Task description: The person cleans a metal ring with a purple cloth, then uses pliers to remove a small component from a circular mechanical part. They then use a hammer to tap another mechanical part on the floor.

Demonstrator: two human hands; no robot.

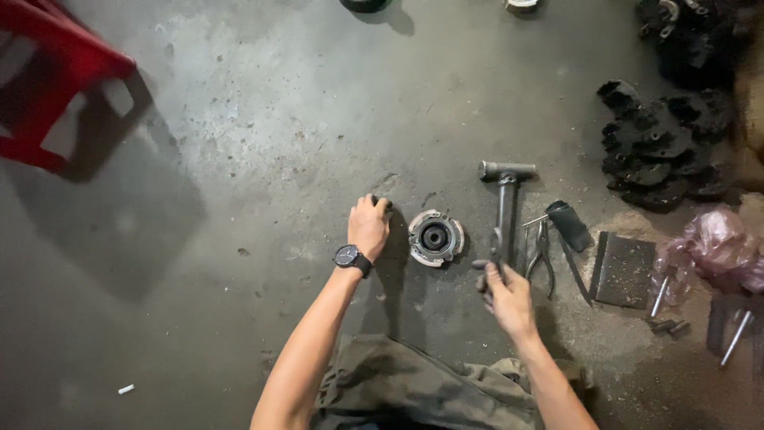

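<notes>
Two bare hands worked low over a stained concrete floor [239,143]. Left hand [369,227], with a dark wristwatch [348,256], rested knuckles-up on the floor; its fingers [380,202] were curled over a small dark object [383,202], mostly hidden, kind not made out. Just right of it lay a round metal part [435,237] with a dark centre hole, flat on the floor, touched by neither hand. Right hand [507,299] closed its fingers round the near end of a grey T-handled tool [504,209]; the crossbar lay at the far end, the grip end covered by the hand. Beside the tool: pliers [541,255], a black handle-like piece [570,225], a dark flat square [624,271]. Further right, a pink plastic bag [716,247] and bolts [737,338], partly cut off. Black greasy parts [656,151] were heaped at upper right, shapes unclear. Red stool [56,87] was cropped at upper left. Grey-green trousers [406,394] showed at the bottom edge.
</notes>
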